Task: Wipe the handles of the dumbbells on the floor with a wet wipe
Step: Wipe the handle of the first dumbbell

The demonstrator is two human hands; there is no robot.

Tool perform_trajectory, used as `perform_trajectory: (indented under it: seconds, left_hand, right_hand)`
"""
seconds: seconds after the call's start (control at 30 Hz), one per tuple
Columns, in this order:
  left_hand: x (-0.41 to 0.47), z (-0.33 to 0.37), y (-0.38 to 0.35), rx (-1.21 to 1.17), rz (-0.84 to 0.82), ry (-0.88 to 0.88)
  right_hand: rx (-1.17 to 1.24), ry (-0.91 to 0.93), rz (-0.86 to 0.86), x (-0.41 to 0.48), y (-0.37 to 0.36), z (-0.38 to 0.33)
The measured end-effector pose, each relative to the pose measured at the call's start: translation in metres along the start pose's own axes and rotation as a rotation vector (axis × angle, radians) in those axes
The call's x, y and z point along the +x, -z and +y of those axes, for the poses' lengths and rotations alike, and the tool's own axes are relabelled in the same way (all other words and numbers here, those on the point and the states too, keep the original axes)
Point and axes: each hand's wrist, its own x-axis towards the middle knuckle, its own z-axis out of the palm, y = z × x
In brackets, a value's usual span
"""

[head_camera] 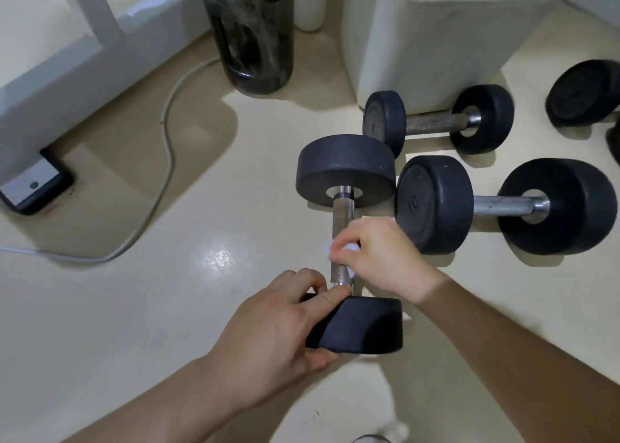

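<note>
**Fingers on wipe, mid-handle pass**

Fingers [339,248] of right hand [379,258] pinched around wet wipe [350,248], wrapped onto knurled handle [343,221] of near dumbbell [345,244]. Left hand [278,338] clamped on near head [362,325], bracing it against floor [218,207].

Location: dumbbell just right of frame centre, axis running 12 to 6; wipe on lower half of handle, toward 6.

Step advice, judged:
- Keep left-hand brace; round heads likely to roll.
- Wrap wipe fully round bar, twist while sliding toward 12, up to smooth collar at far head [345,171].
- Press into knurling; grit sits in grooves.

Materials:
- Heads: matte black rubber, thick discs.
- Handle: diamond-knurled steel, polished collars at ends.
- Wipe: thin white, crumpled, mostly hidden under fingers.
- Floor: glossy cream, glare spot at 9 of handle.

Not yet wiped, by appearance: second dumbbell [503,204] at 3, third dumbbell [436,122] at 1, bar dull and spotted.
</note>
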Motion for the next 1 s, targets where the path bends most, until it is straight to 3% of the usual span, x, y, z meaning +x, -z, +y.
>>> perform_trajectory:
  seconds: [0.1,0.27,0.4,0.43,0.57,0.6,0.73,0.77,0.9,0.93,1.0]
  left_hand:
    - [0.0,-0.004,0.001,-0.007,-0.043,-0.008]
    - [-0.003,-0.001,0.002,-0.026,-0.047,0.015]
    - [-0.003,-0.002,-0.002,-0.023,-0.032,0.001]
    - [-0.002,-0.002,-0.001,-0.021,-0.041,-0.005]
    - [0.0,0.005,0.004,-0.038,-0.061,0.009]
    - [0.001,0.006,0.004,-0.041,-0.059,0.015]
    - [0.002,0.007,0.003,-0.023,-0.049,0.012]
    - [0.002,0.007,0.003,-0.021,-0.055,0.008]
    - [-0.001,0.006,0.003,-0.045,-0.072,0.017]
    - [-0.002,0.006,0.003,-0.051,-0.072,0.017]
    - [-0.003,0.004,0.005,-0.056,-0.091,0.034]
  right_hand:
    - [-0.013,-0.063,0.271,0.035,0.004,0.001]
    - [0.136,-0.091,-0.076,-0.014,-0.008,0.0]
    - [0.075,-0.129,0.248,0.031,0.002,0.002]
    - [0.1,-0.138,0.261,0.032,0.002,0.003]
    - [0.158,-0.114,-0.136,-0.011,-0.004,-0.002]
    - [0.14,-0.11,-0.147,-0.009,-0.003,-0.003]
    - [0.069,-0.174,0.233,0.034,0.003,-0.001]
    - [0.035,-0.159,0.213,0.032,0.001,0.0]
    - [0.061,-0.12,-0.213,-0.009,-0.002,-0.009]
    - [0.041,-0.111,-0.18,-0.003,-0.001,-0.008]
    - [0.025,-0.115,0.094,0.021,0.004,-0.002]
